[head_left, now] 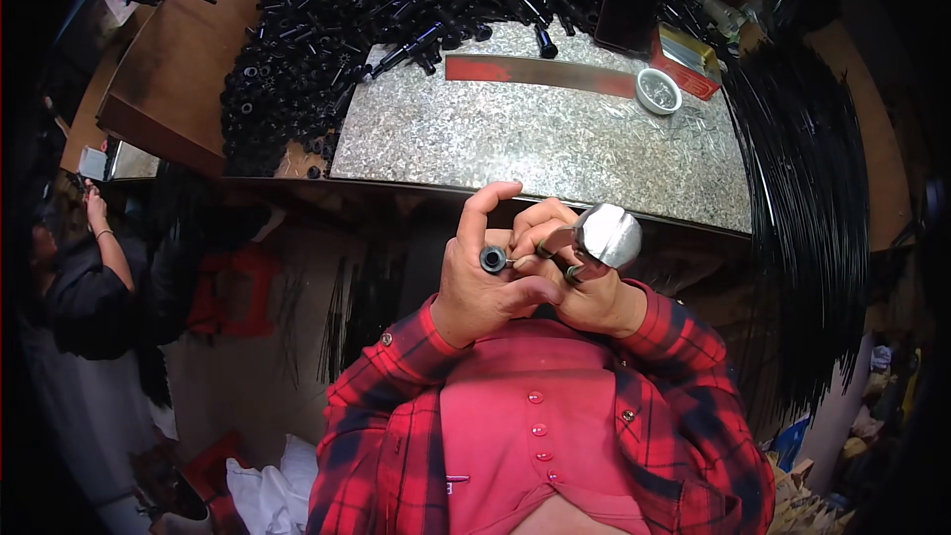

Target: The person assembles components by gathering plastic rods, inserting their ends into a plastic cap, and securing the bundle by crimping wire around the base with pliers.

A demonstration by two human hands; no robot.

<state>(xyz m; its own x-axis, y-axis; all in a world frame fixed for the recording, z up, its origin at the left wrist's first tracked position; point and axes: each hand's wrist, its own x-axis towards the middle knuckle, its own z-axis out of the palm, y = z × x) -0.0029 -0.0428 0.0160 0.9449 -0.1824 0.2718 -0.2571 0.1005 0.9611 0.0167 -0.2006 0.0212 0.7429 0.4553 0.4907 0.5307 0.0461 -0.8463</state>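
Observation:
My left hand (466, 282) is closed around a small black tubular part (492, 259), whose round open end faces up. Its index finger is stretched out above the part. Close beside it, my right hand (584, 297) grips a metal tool with a rounded, silver, grooved head (608, 236). The tool's lower parts are partly hidden by the fingers, and its exact kind does not show. Both hands meet in front of my chest, just off the near edge of the speckled board (535, 154). Whether the tool touches the tubular part is hard to make out.
A heap of black tubular parts (396, 0) covers the back left. On the board are a red-and-grey flat strip (540, 74) and a white cup of small metal pieces (658, 91). Nearby lie a dark phone (631, 0) and red box (686, 69). Long black rods (802, 208) hang right; a person's arm (111, 243) shows left.

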